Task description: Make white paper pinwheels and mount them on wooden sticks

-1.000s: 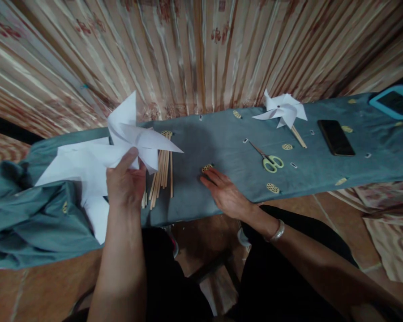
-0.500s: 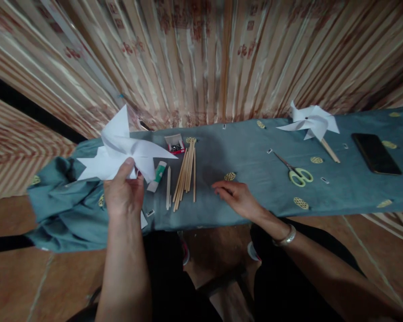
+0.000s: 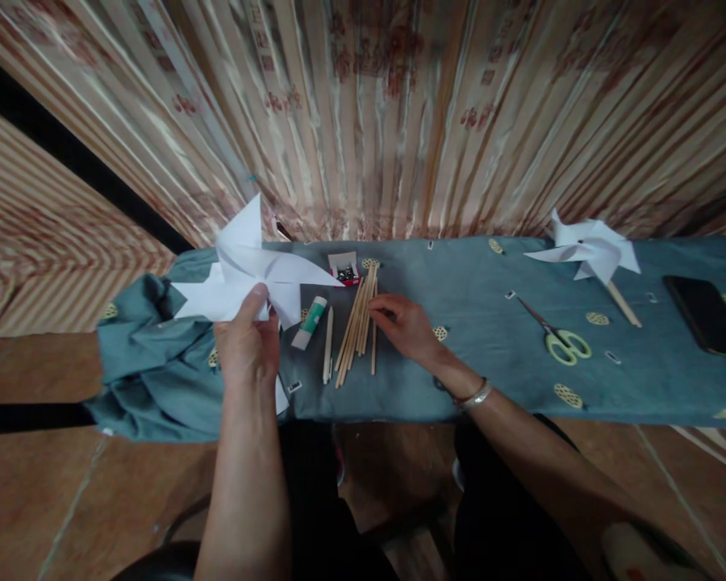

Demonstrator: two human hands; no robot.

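While left grip [image 3: 248, 343] pinches pinwheel [image 3: 251, 260], right [image 3: 406, 328] overhangs sticks [image 3: 356, 323].

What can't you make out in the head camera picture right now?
All in the head view:
Most fingers of the left hand: hidden by its palm and the paper pinwheel.
Whether the right hand touches the sticks: too small and overlapped to tell.
Pieces inside the little box: too small to identify.
Print on the tube: blurred.
Phone: partly cut off by the right edge.
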